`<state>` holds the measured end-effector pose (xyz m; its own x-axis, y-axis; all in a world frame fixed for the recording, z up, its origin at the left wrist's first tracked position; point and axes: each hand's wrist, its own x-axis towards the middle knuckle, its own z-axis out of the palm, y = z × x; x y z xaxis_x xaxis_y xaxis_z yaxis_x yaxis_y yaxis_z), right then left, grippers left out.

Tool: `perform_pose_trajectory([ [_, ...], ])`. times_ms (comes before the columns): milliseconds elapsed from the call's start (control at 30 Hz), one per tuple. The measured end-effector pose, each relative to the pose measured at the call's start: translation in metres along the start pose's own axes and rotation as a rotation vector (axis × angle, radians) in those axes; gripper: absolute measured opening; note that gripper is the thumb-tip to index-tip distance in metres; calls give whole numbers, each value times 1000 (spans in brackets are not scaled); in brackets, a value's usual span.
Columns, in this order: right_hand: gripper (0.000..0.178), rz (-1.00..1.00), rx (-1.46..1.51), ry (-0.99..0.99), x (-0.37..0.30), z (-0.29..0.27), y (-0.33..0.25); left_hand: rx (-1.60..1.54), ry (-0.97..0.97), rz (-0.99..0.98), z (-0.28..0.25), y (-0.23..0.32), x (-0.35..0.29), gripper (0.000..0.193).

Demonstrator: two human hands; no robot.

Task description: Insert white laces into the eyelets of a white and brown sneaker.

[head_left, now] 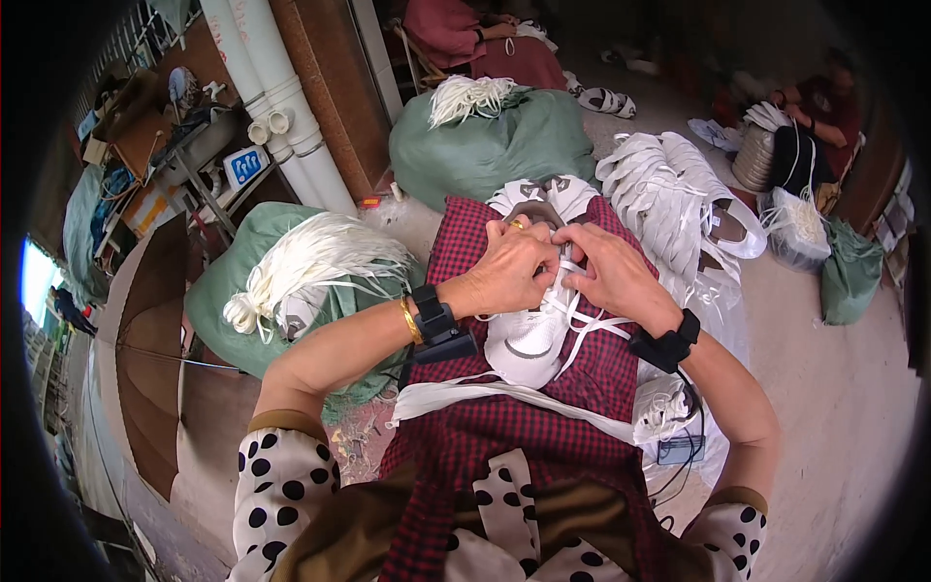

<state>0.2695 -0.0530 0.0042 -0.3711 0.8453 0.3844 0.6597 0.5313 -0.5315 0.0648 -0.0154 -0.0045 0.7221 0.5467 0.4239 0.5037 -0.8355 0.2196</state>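
A white sneaker (pixel 522 341) lies on my lap over a red-and-black checked cloth (pixel 464 254), its toe toward me. My left hand (pixel 506 270) is closed at the lacing, thumb and fingers pinching the white shoelace (pixel 585 339) near the upper eyelets. From the other side my right hand (pixel 617 275) pinches the lace close to the left fingertips. The exact grip is partly hidden by the fingers. Loose lace ends trail over the shoe's right side onto the cloth. Just beyond my hands, more white-and-grey shoe parts (pixel 572 197) show.
To the left, a green sack (pixel 218 281) carries a bundle of white laces (pixel 325 254); another green sack (pixel 485 145) stands ahead. Stacked white shoes (pixel 659 184) lie at the right. A brown umbrella (pixel 145 359) is far left. Two people sit working at the back.
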Motion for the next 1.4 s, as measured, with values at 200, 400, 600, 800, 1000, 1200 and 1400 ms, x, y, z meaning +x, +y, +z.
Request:
perform_pose_trajectory([
  [200, 43, -30, -8, -105, -2, -2, -3, 439, -47, 86, -58, 2, -8, 5],
  [400, 34, 109, 161, -145, 11, -14, -8, 441, -110, -151, -130, -19, -42, 5],
  [600, 20, -135, 195, -46, 48, 9, -54, 216, -152, -267, -135, -15, -46, 5],
  [800, 23, -141, 292, -191, 65, 18, -66, 60, -97, -193, -134, -13, -40, 8],
  [1000, 21, 189, 525, -179, 47, -2, -71, -338, -111, -192, -125, -26, -20, 18],
  [1200, 16, 194, 560, 1, 2, -2, -30, -268, -101, -241, -43, -53, 8, 39],
  [1400, 13, 278, 497, 63, -20, 19, -18, -534, -238, -369, -20, -58, 22, 50],
])
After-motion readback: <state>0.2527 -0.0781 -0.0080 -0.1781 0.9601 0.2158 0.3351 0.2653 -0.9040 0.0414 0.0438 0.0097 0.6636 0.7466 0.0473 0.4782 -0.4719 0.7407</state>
